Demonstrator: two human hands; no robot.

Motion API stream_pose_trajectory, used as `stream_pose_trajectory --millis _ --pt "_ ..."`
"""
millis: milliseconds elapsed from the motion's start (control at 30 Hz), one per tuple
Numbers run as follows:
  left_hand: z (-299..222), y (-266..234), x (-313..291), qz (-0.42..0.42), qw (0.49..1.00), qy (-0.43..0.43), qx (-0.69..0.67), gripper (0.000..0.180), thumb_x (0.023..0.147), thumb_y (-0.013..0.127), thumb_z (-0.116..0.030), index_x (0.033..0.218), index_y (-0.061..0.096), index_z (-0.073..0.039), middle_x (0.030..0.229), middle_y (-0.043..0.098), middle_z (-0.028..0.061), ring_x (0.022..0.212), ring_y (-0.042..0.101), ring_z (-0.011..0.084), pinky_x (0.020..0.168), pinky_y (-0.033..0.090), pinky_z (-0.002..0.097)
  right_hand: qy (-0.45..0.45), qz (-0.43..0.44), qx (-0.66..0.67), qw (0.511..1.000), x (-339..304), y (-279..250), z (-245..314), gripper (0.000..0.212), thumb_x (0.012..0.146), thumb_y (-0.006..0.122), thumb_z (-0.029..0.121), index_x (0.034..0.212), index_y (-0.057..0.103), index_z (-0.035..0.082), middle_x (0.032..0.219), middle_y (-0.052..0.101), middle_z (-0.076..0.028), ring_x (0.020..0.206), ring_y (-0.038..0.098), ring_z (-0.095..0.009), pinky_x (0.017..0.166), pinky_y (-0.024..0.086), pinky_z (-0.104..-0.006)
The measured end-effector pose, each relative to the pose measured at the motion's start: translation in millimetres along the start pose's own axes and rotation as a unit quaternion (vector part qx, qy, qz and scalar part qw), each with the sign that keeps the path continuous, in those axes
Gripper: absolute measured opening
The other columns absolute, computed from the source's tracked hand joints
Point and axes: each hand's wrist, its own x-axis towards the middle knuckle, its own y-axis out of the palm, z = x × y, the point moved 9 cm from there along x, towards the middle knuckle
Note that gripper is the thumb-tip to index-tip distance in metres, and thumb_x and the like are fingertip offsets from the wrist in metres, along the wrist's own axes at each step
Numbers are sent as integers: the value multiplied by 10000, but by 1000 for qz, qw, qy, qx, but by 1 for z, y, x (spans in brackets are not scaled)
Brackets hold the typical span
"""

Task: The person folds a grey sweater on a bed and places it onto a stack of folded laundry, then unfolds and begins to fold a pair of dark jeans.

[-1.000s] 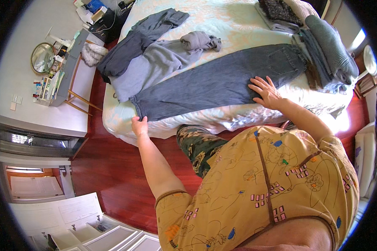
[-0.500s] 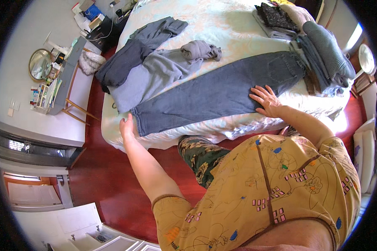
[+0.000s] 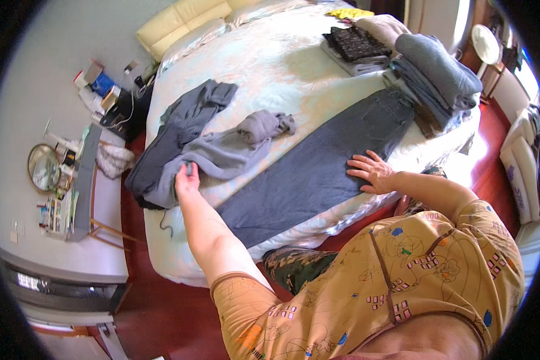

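Observation:
A pair of dark blue jeans (image 3: 318, 168) lies flat and folded lengthwise across the pale bed (image 3: 282, 66). My right hand (image 3: 372, 172) rests flat on them, fingers spread, near the middle of the legs. My left hand (image 3: 187, 177) reaches over the bed's edge and pinches the hem of a light grey garment (image 3: 222, 157), which lies crumpled beside the jeans. A darker grey garment (image 3: 180, 129) lies partly under it to the left.
Folded stacks of clothes (image 3: 426, 72) and a dark patterned pile (image 3: 357, 45) sit at the bed's far right. A side table with a round mirror (image 3: 43, 168) and clutter stands left of the bed. Red wooden floor (image 3: 156, 312) runs along the bed's near edge.
My left hand has gone from the bed's near edge up onto the light grey garment and taken hold of it. My right hand stays on the jeans. The view has shifted closer.

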Motion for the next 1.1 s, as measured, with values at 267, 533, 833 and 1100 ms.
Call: stream_pose_trajectory --millis 267,533,833,1100 --pt "48 -7 -15 -22 954 -67 292 492 874 683 -210 1262 504 36 1209 553 146 1094 530 285 983 425 426 2 6 6 1000 4 8 -4 673 813 642 373 1405 385 183 1495 319 -102 1397 270 -304 1123 176 -566" --pt "217 136 -329 246 461 385 760 629 847 660 -358 1326 448 -9 1358 460 241 1271 428 398 1069 313 521 24 28 -20 999 -1 -4 6 678 795 661 320 1397 403 144 1492 324 -118 1403 253 -309 1131 172 -561" --pt "114 56 -296 46 364 314 876 447 859 580 -395 1194 587 -100 1308 515 124 1254 407 339 1017 267 595 21 30 -37 999 -4 2 2 702 811 659 355 1418 374 145 1506 299 -115 1412 232 -309 1138 162 -558" --pt "-100 -151 -233 -320 585 285 688 509 893 559 -461 1188 595 -48 1142 622 197 1052 590 351 917 438 425 25 33 -33 999 4 3 6 690 823 647 347 1422 368 149 1504 298 -111 1415 224 -303 1146 151 -547"
